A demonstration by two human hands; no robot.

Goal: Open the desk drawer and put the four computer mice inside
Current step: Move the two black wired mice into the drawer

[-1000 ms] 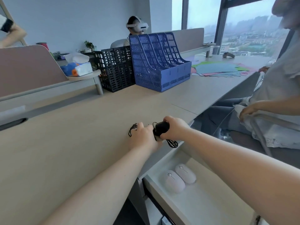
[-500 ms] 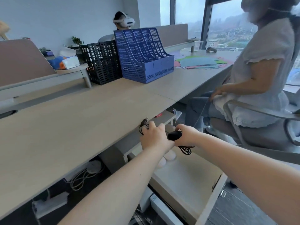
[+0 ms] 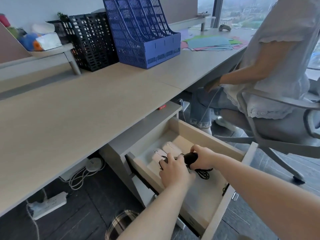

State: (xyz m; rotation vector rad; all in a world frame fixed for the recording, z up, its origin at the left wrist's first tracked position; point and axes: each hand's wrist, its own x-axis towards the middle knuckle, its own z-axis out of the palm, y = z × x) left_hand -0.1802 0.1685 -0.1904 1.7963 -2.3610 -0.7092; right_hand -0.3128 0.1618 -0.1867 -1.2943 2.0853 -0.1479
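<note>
The desk drawer (image 3: pixel 211 220) stands pulled out below the desk edge. Two white mice (image 3: pixel 171 148) lie side by side at its back. Both my hands are down inside the drawer. My right hand (image 3: pixel 201 159) grips a black wired mouse (image 3: pixel 190 157), whose cable (image 3: pixel 202 173) trails in loops on the drawer floor. My left hand (image 3: pixel 174 171) is closed over something black with a cord; most of it is hidden under the fingers, so I cannot tell whether it is a second mouse.
A blue file rack (image 3: pixel 143 33) and a black one (image 3: pixel 91 40) stand at the back of the desk (image 3: pixel 69 110). A seated person on a grey chair (image 3: pixel 270 125) is close on the right. Power strips and cables (image 3: pixel 48 205) lie on the floor under the desk.
Both hands carried the black wired mouse off the desk edge and down into the open drawer. My view tilted downward, so the drawer fills more of the frame.
</note>
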